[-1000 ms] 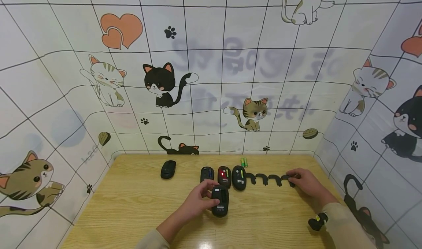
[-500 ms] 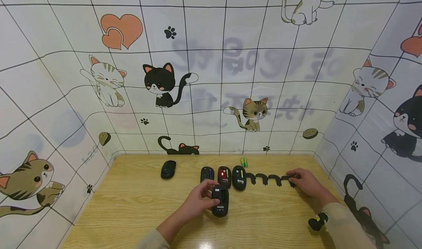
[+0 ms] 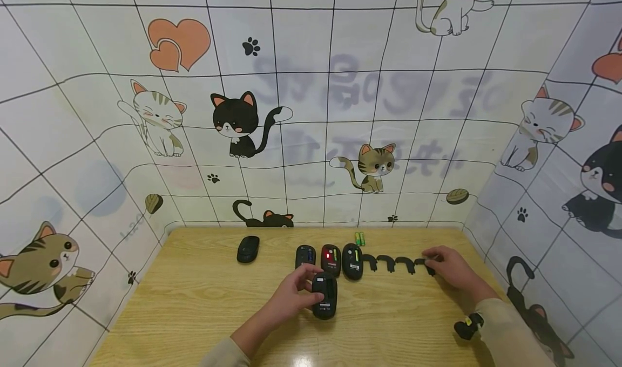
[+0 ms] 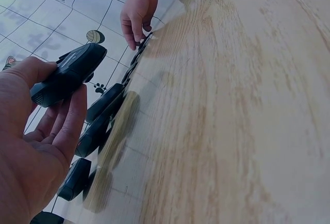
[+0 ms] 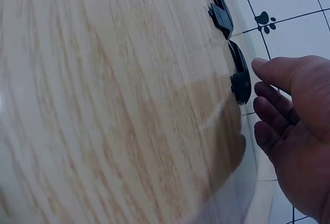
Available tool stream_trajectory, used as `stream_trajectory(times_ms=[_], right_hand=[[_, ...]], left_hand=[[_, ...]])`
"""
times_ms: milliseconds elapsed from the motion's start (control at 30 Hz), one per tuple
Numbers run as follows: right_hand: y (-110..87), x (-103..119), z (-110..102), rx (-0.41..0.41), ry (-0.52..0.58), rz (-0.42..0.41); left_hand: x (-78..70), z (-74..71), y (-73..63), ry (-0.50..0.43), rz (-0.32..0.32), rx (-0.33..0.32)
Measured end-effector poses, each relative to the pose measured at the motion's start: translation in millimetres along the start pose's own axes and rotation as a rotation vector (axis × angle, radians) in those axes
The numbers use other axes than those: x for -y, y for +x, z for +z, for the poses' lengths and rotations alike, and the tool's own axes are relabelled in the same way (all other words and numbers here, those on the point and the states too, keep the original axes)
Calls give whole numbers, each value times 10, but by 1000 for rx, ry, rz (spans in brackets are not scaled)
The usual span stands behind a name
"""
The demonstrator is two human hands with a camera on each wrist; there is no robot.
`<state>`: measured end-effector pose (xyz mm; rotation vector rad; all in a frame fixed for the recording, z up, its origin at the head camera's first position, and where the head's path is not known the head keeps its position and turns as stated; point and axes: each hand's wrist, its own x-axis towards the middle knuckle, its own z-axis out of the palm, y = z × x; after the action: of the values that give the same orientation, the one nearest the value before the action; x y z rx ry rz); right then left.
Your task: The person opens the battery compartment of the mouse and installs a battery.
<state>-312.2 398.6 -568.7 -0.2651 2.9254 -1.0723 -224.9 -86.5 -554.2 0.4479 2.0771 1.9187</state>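
Observation:
My left hand (image 3: 290, 294) holds a black computer mouse (image 3: 324, 297) by its left side, its labelled underside and hollow battery compartment facing up. In the left wrist view the mouse (image 4: 72, 74) sits between thumb and fingers, raised above the table. At the right, my right hand (image 3: 452, 267) is over the last of several small black arched covers (image 3: 405, 265) in a row. The right wrist view shows the right hand (image 5: 304, 115) with loosely bent fingers, its thumb tip beside the end cover (image 5: 241, 79) and a gap between them.
Three mice lie underside up behind the held one: a left mouse (image 3: 305, 255), a middle mouse (image 3: 330, 270) with a red light, and a right mouse (image 3: 352, 262). Another mouse (image 3: 248, 249) lies upright farther left. Two green batteries (image 3: 359, 239) lie near the cat-print back wall (image 3: 311, 194).
My right hand's fingertips have drawn back very slightly at the end cover. The left hand and its mouse stay in place.

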Motion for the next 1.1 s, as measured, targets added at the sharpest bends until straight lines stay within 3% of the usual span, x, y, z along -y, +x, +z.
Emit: stream_trajectory(times_ms=[367, 600, 1100], right_hand=[[129, 93, 63, -31, 29, -9], [266, 294, 181, -55, 33, -58], [756, 715, 539, 36, 51, -132]], left_hand=[[4, 2, 2, -1, -1, -6], [2, -4, -1, -6, 1, -6], [-16, -29, -27, -5, 10, -7]])
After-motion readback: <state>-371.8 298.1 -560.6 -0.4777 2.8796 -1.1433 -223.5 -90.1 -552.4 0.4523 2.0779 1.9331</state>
